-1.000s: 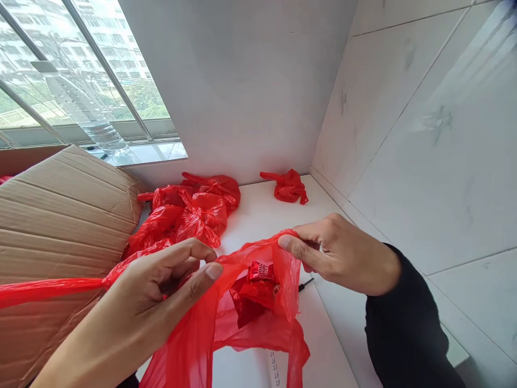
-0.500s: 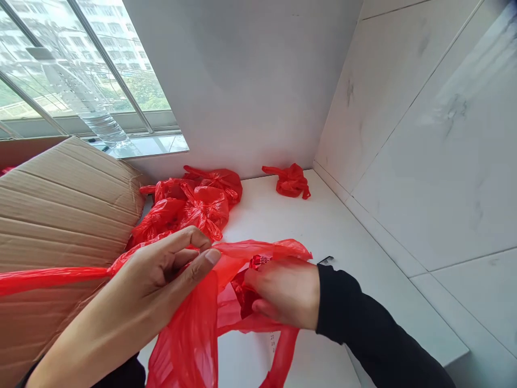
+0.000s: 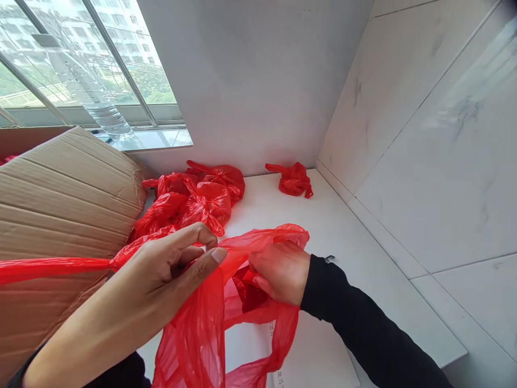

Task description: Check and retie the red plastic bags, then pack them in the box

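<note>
Table [image 3: 335, 226]: white, below both hands.
Carton [image 3: 68, 199]: stands at left.
Bag [image 3: 202, 328]: red, open, near, in the middle.
Tied bags [image 3: 207, 202]: heaped far left; one lies apart, farther right.
Left hand [image 3: 173, 269]: thumb and forefinger narrow, pinching the bag's edge.
Right hand [image 3: 280, 269]: inside the bag; its grip I cannot tell.
Packet [image 3: 249, 293]: red, in the bag, beside the right hand.

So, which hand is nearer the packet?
Right. The right hand is in the open bag, at the packet; the left hand pinches the bag's rim, left of the packet.
</note>
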Available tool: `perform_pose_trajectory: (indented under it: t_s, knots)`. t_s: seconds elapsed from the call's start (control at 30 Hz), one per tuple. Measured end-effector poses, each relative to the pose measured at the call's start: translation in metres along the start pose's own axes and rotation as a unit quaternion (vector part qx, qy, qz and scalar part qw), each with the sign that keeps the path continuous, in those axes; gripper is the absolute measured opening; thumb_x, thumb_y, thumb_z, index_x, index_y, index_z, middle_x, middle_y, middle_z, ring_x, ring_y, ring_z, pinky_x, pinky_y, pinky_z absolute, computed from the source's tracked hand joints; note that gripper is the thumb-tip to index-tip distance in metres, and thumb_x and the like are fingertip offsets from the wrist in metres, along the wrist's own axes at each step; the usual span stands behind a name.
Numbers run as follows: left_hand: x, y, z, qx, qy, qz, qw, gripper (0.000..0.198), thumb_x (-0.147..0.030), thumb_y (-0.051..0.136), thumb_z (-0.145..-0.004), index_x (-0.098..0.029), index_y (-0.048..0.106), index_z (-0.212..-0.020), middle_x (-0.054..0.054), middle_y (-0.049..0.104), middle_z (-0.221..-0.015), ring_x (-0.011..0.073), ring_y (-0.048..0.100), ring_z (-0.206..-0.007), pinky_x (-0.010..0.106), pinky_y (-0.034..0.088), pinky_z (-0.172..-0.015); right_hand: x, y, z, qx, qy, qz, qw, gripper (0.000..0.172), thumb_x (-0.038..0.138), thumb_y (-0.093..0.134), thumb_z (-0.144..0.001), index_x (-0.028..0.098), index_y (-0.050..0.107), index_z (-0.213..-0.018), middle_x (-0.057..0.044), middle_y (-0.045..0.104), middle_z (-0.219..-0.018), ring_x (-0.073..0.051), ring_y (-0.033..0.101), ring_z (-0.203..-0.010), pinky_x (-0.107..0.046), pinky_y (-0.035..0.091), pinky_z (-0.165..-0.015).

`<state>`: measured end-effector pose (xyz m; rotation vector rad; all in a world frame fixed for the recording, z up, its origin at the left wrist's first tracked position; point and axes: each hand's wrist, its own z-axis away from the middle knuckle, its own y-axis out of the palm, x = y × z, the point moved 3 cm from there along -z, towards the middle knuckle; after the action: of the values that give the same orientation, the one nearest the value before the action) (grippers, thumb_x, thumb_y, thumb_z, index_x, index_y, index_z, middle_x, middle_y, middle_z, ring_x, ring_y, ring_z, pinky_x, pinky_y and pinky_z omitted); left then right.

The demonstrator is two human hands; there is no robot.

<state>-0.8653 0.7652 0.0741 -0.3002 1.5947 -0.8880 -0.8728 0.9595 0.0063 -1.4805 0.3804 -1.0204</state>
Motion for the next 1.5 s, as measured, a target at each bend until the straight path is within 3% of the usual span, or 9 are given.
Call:
perform_pose_trajectory:
  t_s: [0.23,0.47,0.6,0.7,0.87,1.03,1.27,1.4,1.5]
  knots:
    - [0.000,0.000,-0.001,0.002,0.005,-0.009,1.000,0.022,-0.046,0.059,-0.093,-0.025,0.059,-0.087,-0.005,0.037,-0.060,0.0108,0.031,-0.050,0.019,0.029,-0.039,0.017,0.026,-0.016,0.091,-0.061,0.024,0.994,0.058,0.034,0.080,-0.078,0.021,0.059,-0.131,-0.008,0.074,-0.101,-0.028,0.068,-0.089,-0.036,0.048,-0.074]
    - [0.002,-0.001,-0.002,0.021,-0.031,-0.016,0.999,0.028,-0.054,0.057,-0.094,-0.027,0.058,-0.091,-0.006,0.038,-0.061,0.0102,0.033,-0.050,0.018,0.032,-0.040,0.018,0.033,-0.018,0.072,-0.063,0.065,0.993,0.020,0.020,0.065,-0.086,0.019,0.066,-0.106,-0.008,0.072,-0.089,-0.029,0.071,-0.083,-0.038,0.051,-0.068]
    - [0.004,-0.001,-0.002,0.023,-0.046,-0.020,0.998,0.032,-0.058,0.055,-0.094,-0.026,0.057,-0.089,-0.006,0.035,-0.062,0.0101,0.031,-0.050,0.018,0.031,-0.039,0.018,0.028,-0.016,0.052,-0.044,0.080,0.994,0.025,0.019,0.068,-0.085,0.013,0.064,-0.109,-0.010,0.072,-0.086,-0.028,0.070,-0.074,-0.036,0.051,-0.063]
    - [0.004,-0.001,-0.002,0.019,-0.038,-0.024,0.999,0.032,-0.058,0.055,-0.095,-0.026,0.057,-0.090,-0.006,0.036,-0.063,0.0101,0.032,-0.051,0.018,0.031,-0.039,0.015,0.023,-0.016,0.026,-0.020,0.078,0.996,0.025,0.023,0.067,-0.090,0.011,0.064,-0.112,-0.013,0.074,-0.092,-0.028,0.071,-0.080,-0.037,0.052,-0.071]
    - [0.001,0.000,-0.004,0.015,-0.026,-0.031,0.999,0.032,-0.057,0.054,-0.096,-0.026,0.056,-0.091,-0.006,0.038,-0.063,0.0101,0.034,-0.052,0.018,0.032,-0.041,0.019,0.029,-0.020,0.064,-0.014,0.081,0.995,0.036,0.036,0.074,-0.085,0.012,0.065,-0.111,-0.013,0.074,-0.091,-0.028,0.071,-0.079,-0.037,0.053,-0.069]
    - [-0.001,-0.001,-0.006,0.005,-0.011,-0.049,0.999,0.032,-0.056,0.052,-0.097,-0.025,0.054,-0.089,-0.008,0.034,-0.059,0.0076,0.030,-0.048,0.016,0.029,-0.041,0.031,0.027,-0.017,0.070,-0.018,0.105,0.992,0.016,0.019,0.071,-0.083,0.013,0.065,-0.096,-0.013,0.071,-0.083,-0.026,0.069,-0.074,-0.033,0.049,-0.062]
    - [-0.001,0.001,-0.009,-0.012,-0.011,-0.046,0.999,0.032,-0.056,0.050,-0.098,-0.025,0.052,-0.090,-0.008,0.038,-0.060,0.0067,0.034,-0.048,0.015,0.030,-0.043,0.010,-0.006,0.004,-0.003,-0.004,0.058,0.998,0.017,0.020,0.066,-0.087,0.015,0.061,-0.103,-0.006,0.070,-0.083,-0.020,0.064,-0.068,-0.030,0.034,-0.053]
    - [-0.001,0.002,-0.011,-0.015,-0.010,-0.041,0.999,0.033,-0.055,0.050,-0.099,-0.024,0.050,-0.086,-0.008,0.035,-0.059,0.0063,0.030,-0.046,0.015,0.029,-0.041,0.005,0.009,-0.004,0.039,-0.016,0.045,0.998,0.036,0.041,0.075,-0.085,0.013,0.064,-0.105,-0.010,0.073,-0.089,-0.025,0.067,-0.076,-0.031,0.040,-0.059]
    - [0.000,0.001,-0.011,-0.011,-0.006,-0.042,0.999,0.035,-0.055,0.050,-0.099,-0.024,0.048,-0.083,-0.008,0.032,-0.059,0.0065,0.027,-0.046,0.015,0.026,-0.039,0.010,0.029,-0.019,0.067,-0.013,0.062,0.996,0.034,0.035,0.080,-0.079,0.012,0.067,-0.101,-0.012,0.073,-0.087,-0.027,0.069,-0.079,-0.033,0.046,-0.065]
